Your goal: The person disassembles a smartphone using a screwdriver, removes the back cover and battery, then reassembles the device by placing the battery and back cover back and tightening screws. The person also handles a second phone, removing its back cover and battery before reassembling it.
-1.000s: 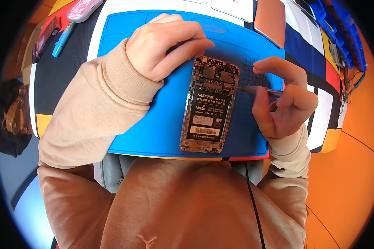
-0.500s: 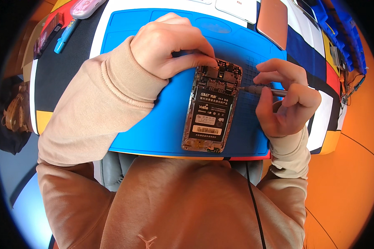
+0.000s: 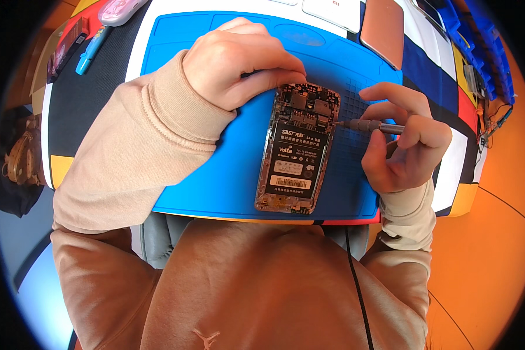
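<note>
An opened smartphone (image 3: 298, 149) lies on a blue silicone work mat (image 3: 227, 186), its circuit board at the far end and a black battery below it. My left hand (image 3: 245, 64) is at the phone's far left corner, thumb and forefinger pinched together at its edge; whether anything small sits between the fingertips is hidden. My right hand (image 3: 411, 137) holds a thin silver precision screwdriver (image 3: 373, 126) from the right. The screwdriver lies almost level, its tip at the right edge of the circuit board.
Beyond the mat lie a copper-coloured flat device (image 3: 382, 32) and a white phone-like device (image 3: 332, 13). Blue plastic bins (image 3: 478, 46) stand at the far right. A light-blue pen-like item (image 3: 93, 51) and a pink case (image 3: 120, 10) lie at the far left.
My left fingertips have shifted slightly away from the circuit board to the phone's far edge. My right thumb has dropped a little off the screwdriver, whose tip stays by the board.
</note>
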`<state>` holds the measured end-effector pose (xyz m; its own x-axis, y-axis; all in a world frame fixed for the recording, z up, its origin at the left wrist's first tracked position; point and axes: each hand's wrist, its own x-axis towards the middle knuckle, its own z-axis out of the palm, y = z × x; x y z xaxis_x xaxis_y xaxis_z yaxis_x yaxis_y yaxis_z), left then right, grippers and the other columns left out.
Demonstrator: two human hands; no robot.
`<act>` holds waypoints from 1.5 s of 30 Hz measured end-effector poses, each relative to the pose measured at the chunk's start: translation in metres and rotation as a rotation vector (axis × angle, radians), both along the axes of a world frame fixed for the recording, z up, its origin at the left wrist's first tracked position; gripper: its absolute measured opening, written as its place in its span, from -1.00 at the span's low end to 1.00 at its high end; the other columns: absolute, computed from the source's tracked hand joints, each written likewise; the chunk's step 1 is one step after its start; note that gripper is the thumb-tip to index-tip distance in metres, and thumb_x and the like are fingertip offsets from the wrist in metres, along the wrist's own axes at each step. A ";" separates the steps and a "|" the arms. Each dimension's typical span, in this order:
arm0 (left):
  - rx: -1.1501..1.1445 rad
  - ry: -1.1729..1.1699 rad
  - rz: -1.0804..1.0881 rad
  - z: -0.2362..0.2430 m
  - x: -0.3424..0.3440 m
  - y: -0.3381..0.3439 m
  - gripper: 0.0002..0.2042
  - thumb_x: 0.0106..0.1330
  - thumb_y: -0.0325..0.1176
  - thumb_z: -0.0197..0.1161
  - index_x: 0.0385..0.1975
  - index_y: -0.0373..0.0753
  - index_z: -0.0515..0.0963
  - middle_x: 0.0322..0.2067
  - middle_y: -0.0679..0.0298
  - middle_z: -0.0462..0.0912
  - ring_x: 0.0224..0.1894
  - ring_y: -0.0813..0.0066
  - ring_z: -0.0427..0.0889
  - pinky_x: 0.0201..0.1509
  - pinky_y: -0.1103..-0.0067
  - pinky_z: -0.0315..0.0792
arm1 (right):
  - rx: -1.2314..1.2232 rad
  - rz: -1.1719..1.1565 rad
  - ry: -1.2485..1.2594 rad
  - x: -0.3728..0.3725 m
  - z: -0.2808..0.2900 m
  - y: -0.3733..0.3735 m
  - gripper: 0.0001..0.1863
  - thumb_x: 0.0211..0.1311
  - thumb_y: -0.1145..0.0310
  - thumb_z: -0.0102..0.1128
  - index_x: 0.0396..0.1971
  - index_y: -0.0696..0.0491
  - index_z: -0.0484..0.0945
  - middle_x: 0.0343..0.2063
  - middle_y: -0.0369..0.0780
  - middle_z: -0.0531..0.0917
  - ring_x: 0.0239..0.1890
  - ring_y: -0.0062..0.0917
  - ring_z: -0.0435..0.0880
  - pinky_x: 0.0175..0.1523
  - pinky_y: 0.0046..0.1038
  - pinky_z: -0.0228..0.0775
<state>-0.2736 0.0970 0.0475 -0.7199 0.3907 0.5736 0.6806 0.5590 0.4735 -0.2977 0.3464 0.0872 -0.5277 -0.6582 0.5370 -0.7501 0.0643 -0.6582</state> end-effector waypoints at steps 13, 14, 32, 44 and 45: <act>0.004 -0.014 -0.009 0.000 0.000 0.000 -0.91 0.13 -0.34 0.30 -0.38 -0.11 0.68 -0.52 0.32 0.60 -0.39 0.36 0.53 -0.21 0.49 0.41 | 0.026 0.020 0.090 -0.001 -0.001 0.002 -0.61 -0.08 0.77 0.17 -0.44 0.06 0.15 -0.19 0.10 0.54 -0.60 -0.56 0.49 -0.49 -0.60 0.41; 0.005 -0.013 -0.006 0.000 0.001 0.000 -0.91 0.13 -0.34 0.30 -0.38 -0.11 0.68 -0.52 0.32 0.60 -0.39 0.36 0.54 -0.22 0.49 0.41 | 0.033 0.007 0.104 0.000 -0.002 0.002 -0.61 -0.08 0.76 0.17 -0.43 0.06 0.16 -0.19 0.11 0.54 -0.60 -0.55 0.48 -0.49 -0.60 0.41; 0.013 0.024 -0.009 0.000 0.000 0.000 -0.90 0.06 -0.36 0.36 -0.41 -0.10 0.70 -0.53 0.31 0.61 -0.42 0.36 0.55 -0.25 0.50 0.43 | 0.169 0.039 0.120 0.003 0.006 0.005 -0.58 -0.05 0.77 0.12 -0.46 0.06 0.06 -0.17 0.18 0.48 -0.38 -0.33 0.66 -0.41 -0.47 0.56; 0.015 0.016 0.000 0.001 0.000 0.000 -0.90 0.05 -0.36 0.37 -0.41 -0.09 0.70 -0.52 0.31 0.62 -0.42 0.37 0.56 -0.27 0.51 0.44 | -0.003 -0.014 -0.001 0.004 -0.003 0.002 -0.62 -0.15 0.75 0.14 -0.69 0.07 0.11 -0.17 0.08 0.55 -0.57 -0.55 0.45 -0.46 -0.57 0.42; 0.014 0.013 0.003 0.001 0.000 0.000 -0.90 0.05 -0.36 0.37 -0.41 -0.09 0.70 -0.52 0.31 0.62 -0.42 0.37 0.56 -0.27 0.51 0.44 | -0.005 -0.006 -0.001 0.003 -0.003 0.002 -0.62 -0.15 0.75 0.14 -0.69 0.06 0.11 -0.17 0.08 0.55 -0.57 -0.55 0.45 -0.46 -0.57 0.42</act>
<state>-0.2731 0.0972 0.0488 -0.7136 0.3802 0.5884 0.6850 0.5546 0.4723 -0.2945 0.3486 0.0847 -0.5318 -0.6525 0.5398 -0.7493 0.0655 -0.6590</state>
